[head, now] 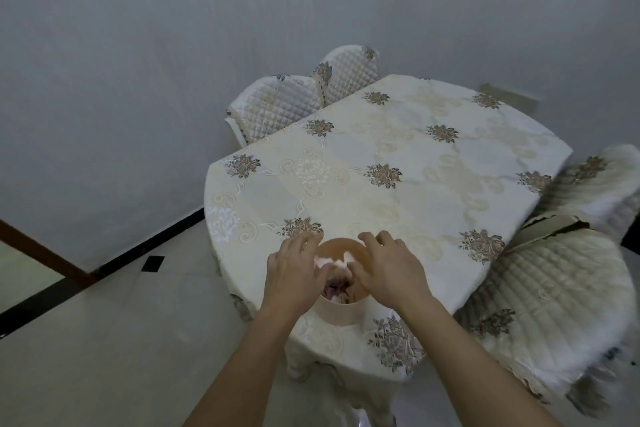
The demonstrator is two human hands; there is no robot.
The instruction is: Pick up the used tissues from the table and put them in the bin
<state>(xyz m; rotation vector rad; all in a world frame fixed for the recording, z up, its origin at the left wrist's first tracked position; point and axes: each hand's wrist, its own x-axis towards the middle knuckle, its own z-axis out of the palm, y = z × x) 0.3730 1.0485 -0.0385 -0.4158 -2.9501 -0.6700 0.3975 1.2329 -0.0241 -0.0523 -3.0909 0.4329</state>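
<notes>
A small round beige bin [341,314] stands at the near edge of the table [398,156], which wears a cream cloth with brown flower motifs. Crumpled tissues [334,262], white and pinkish, lie inside the bin. My left hand [294,269] and my right hand [389,269] hover over the bin's opening, one on each side, fingers spread and pointing away from me. Their thumbs dip toward the tissues in the bin. Neither hand visibly grips anything. I see no loose tissues on the cloth.
Two quilted white chairs [298,104] stand at the table's far left side. Another quilted chair [554,302] sits close on the right, with a further one [595,184] behind it. A grey wall runs behind; pale floor tiles with a black border lie to the left.
</notes>
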